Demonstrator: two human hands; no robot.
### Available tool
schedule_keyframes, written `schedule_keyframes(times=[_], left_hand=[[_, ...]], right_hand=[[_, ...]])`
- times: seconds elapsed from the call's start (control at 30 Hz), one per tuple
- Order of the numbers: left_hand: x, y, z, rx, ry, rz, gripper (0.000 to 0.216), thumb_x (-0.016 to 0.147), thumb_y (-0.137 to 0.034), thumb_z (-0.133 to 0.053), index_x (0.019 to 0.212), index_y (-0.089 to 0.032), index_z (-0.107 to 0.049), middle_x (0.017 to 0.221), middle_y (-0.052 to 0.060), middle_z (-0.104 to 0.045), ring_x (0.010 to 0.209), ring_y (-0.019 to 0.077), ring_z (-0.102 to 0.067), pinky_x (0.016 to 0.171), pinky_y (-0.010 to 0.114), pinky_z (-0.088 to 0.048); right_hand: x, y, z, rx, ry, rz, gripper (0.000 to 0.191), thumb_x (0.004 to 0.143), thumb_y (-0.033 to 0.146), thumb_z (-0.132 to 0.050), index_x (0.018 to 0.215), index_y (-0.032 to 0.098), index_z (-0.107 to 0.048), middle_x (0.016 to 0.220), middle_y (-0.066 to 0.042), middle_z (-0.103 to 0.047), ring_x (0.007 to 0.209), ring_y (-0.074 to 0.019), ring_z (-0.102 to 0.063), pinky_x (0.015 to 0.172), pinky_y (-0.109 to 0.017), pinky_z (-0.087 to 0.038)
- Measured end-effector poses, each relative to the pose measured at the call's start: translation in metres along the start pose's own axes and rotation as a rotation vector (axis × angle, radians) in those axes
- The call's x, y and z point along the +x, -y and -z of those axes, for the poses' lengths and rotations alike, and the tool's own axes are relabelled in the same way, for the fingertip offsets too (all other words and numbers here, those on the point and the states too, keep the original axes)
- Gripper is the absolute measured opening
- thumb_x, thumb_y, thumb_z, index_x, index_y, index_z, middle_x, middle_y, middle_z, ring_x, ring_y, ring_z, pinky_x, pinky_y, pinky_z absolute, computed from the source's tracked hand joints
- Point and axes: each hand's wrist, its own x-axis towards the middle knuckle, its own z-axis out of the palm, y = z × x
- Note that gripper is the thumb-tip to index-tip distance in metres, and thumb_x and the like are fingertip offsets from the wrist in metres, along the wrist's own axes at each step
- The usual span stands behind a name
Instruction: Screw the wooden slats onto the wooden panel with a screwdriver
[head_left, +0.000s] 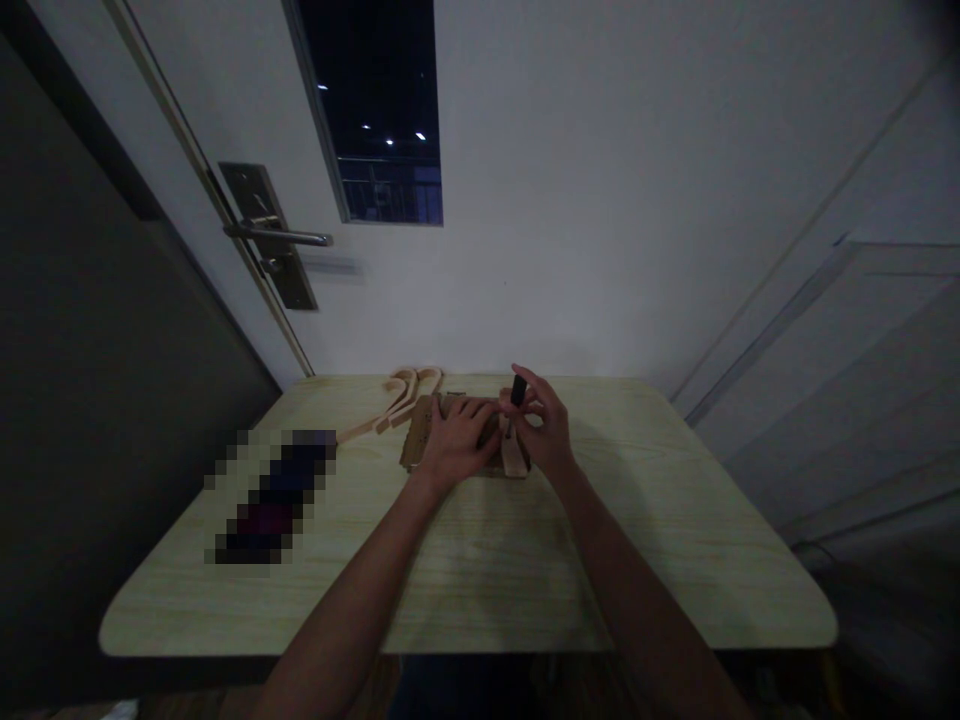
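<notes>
At the far middle of the surface (pixel 600 570), a pale wooden piece (pixel 514 460) lies on brown cardboard (pixel 418 435). The right hand (pixel 547 425) pinches an upright dark handle (pixel 519 390) above it; the left hand (pixel 459 436) has its fingers spread over the cardboard. A straight handle and a well-braced piece should prevent slipping.

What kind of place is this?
Probably a small indoor room, home or workshop unclear: a wood-grain table stands before what looks like a white door with a metal lever handle and a dark window.
</notes>
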Motion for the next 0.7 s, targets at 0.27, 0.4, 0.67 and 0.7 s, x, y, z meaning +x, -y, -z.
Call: schedule_keyframes(times=[0.27, 0.4, 0.67, 0.7], left_hand=[[-0.0004, -0.0014, 0.0020, -0.030, -0.012, -0.017, 0.035, 0.095, -0.040, -0.040, 0.128, -0.029, -0.047, 0.133, 0.004, -0.055, 0.128, 0.0277, -0.042, 0.110, 0.070, -0.011], [0.0001, -0.0011, 0.0021, -0.025, 0.001, -0.007, 0.038, 0.094, -0.040, -0.042, 0.131, -0.028, -0.044, 0.135, 0.006, -0.054, 0.128, 0.0276, -0.042, 0.110, 0.070, -0.011], [0.0002, 0.0004, -0.0010, 0.007, -0.017, -0.008, 0.035, 0.095, -0.040, -0.041, 0.127, -0.027, -0.048, 0.134, 0.006, -0.055, 0.127, 0.0270, -0.044, 0.111, 0.068, -0.011], [0.0002, 0.0006, -0.0012, 0.012, -0.018, -0.008, 0.036, 0.095, -0.040, -0.042, 0.128, -0.027, -0.048, 0.133, 0.005, -0.056, 0.127, 0.0273, -0.044, 0.111, 0.069, -0.011]], right_hand=[[-0.0019, 0.0083, 0.0050, 0.153, 0.109, 0.004, 0.039, 0.091, 0.034, -0.052, 0.129, 0.029, -0.049, 0.105, -0.005, -0.067, 0.093, -0.0169, -0.067, 0.073, -0.031, -0.057], [-0.0016, 0.0054, 0.0028, 0.146, 0.123, -0.047, 0.045, 0.088, 0.036, -0.057, 0.132, 0.028, -0.047, 0.097, -0.004, -0.070, 0.083, -0.0165, -0.069, 0.072, -0.031, -0.059], [-0.0010, 0.0032, 0.0002, 0.073, 0.076, -0.059, 0.048, 0.084, 0.038, -0.064, 0.130, 0.028, -0.051, 0.098, -0.004, -0.071, 0.078, -0.0155, -0.068, 0.070, -0.030, -0.059], [-0.0011, 0.0047, 0.0011, 0.081, 0.079, -0.058, 0.047, 0.085, 0.038, -0.062, 0.130, 0.027, -0.051, 0.097, -0.004, -0.071, 0.078, -0.0157, -0.068, 0.071, -0.030, -0.059]])
